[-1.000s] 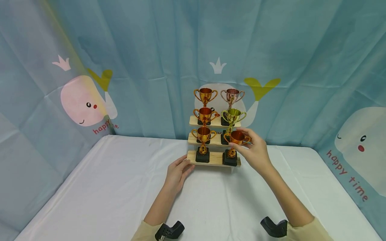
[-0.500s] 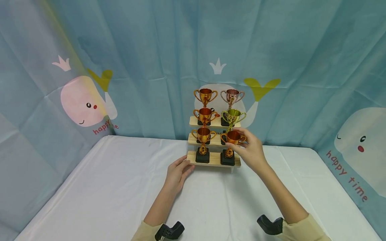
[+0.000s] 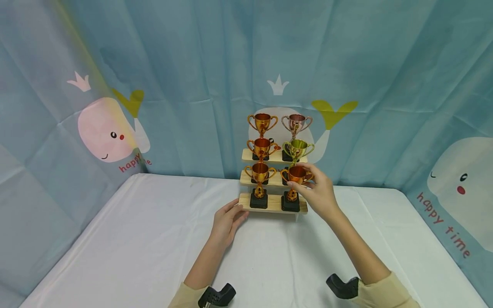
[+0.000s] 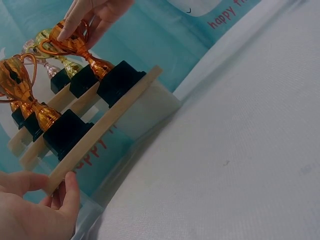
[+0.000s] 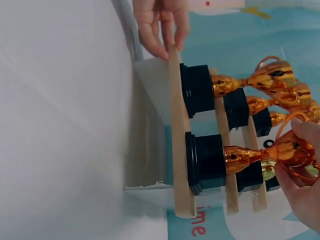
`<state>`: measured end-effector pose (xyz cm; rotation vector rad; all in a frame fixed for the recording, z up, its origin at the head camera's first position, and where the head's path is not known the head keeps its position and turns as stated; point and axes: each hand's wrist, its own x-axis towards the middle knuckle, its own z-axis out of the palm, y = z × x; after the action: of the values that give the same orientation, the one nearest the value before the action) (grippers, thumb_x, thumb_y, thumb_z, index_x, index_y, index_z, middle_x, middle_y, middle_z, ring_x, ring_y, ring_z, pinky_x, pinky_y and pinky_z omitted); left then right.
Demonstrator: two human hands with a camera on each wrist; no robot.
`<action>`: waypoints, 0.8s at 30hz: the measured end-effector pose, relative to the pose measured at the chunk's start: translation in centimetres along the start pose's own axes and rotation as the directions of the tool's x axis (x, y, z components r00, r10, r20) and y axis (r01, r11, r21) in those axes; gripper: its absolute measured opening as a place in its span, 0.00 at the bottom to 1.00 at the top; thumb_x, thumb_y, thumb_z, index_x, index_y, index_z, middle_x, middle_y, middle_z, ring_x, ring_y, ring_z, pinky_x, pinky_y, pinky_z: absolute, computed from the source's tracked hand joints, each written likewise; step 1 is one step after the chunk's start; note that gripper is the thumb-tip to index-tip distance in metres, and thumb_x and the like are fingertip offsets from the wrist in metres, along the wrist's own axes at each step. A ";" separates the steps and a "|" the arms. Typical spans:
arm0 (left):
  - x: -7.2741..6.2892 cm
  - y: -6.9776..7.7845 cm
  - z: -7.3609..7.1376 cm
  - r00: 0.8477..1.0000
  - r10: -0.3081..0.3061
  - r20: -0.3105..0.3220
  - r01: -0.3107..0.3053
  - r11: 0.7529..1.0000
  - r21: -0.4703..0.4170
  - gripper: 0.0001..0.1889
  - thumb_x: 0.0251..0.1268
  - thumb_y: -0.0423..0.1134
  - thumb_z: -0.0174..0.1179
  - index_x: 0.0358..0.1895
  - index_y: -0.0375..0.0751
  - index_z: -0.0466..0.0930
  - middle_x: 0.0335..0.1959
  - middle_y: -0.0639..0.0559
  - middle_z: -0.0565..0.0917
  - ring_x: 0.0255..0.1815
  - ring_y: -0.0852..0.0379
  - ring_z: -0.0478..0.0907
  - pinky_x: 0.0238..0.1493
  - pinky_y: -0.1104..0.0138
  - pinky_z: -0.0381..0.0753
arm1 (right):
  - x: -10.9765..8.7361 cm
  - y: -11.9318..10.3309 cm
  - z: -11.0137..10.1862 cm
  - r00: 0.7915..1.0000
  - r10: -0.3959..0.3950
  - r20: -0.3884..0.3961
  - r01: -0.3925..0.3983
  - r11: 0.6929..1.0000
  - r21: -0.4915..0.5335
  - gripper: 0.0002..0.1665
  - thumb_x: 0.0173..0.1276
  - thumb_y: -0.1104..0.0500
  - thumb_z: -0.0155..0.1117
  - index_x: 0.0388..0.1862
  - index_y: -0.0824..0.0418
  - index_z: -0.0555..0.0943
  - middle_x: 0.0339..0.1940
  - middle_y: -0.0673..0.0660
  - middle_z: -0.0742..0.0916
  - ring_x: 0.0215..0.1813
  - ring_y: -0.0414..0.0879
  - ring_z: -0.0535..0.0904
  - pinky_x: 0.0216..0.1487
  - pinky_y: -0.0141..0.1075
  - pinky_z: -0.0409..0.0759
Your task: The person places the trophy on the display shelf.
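A three-step wooden display stand (image 3: 274,204) with clear side panels bears two columns of small trophies on black bases. My left hand (image 3: 225,223) pinches the left end of its lowest board (image 4: 107,122), thumb and fingers at the edge. On the right of that board stands an orange-gold trophy (image 3: 292,195), upright, its base on the wood. My right hand (image 3: 320,193) grips this trophy by its cup, the thumb in front. To its left is a matching orange-gold trophy (image 3: 259,173). A yellow-gold trophy (image 3: 297,147) rises behind the gripped one, whose cup hides its base.
Another orange-gold trophy (image 3: 262,146) stands on the middle step at left. On the top step are a gold trophy (image 3: 262,122) and a pinkish one (image 3: 296,122). A white cloth (image 3: 161,239) covers the table, and a blue curtain (image 3: 185,128) hangs close behind the stand.
My right hand has shifted the front right trophy slightly left along the lowest board, mostly in the first half second. The left hand and the stand have stayed in place.
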<state>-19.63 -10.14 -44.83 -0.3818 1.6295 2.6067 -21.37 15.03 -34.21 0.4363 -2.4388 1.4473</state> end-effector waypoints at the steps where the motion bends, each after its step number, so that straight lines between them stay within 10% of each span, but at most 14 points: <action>1: 0.0 0.0 0.0 1.000 0.001 0.000 -0.001 1.000 0.000 0.27 0.82 0.29 0.53 0.78 0.25 0.63 0.75 0.26 0.66 0.67 0.43 0.75 0.66 0.62 0.86 | 0.0 0.0 0.0 1.000 0.003 0.000 -0.003 1.000 0.003 0.33 0.70 0.63 0.76 0.72 0.65 0.75 0.63 0.67 0.82 0.65 0.61 0.80 0.64 0.52 0.88; 24: -0.1 0.3 -0.2 1.000 -0.005 0.031 0.003 0.999 0.037 0.26 0.81 0.28 0.53 0.77 0.25 0.64 0.74 0.26 0.68 0.60 0.47 0.80 0.65 0.62 0.87 | -1.7 0.7 -0.8 0.999 0.029 -0.029 -0.028 0.999 0.031 0.43 0.69 0.61 0.77 0.79 0.60 0.68 0.69 0.65 0.78 0.59 0.60 0.82 0.65 0.45 0.87</action>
<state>-19.59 -10.49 -44.62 -0.3409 1.6628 2.5625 -20.01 16.29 -35.08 0.3863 -2.4126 1.4934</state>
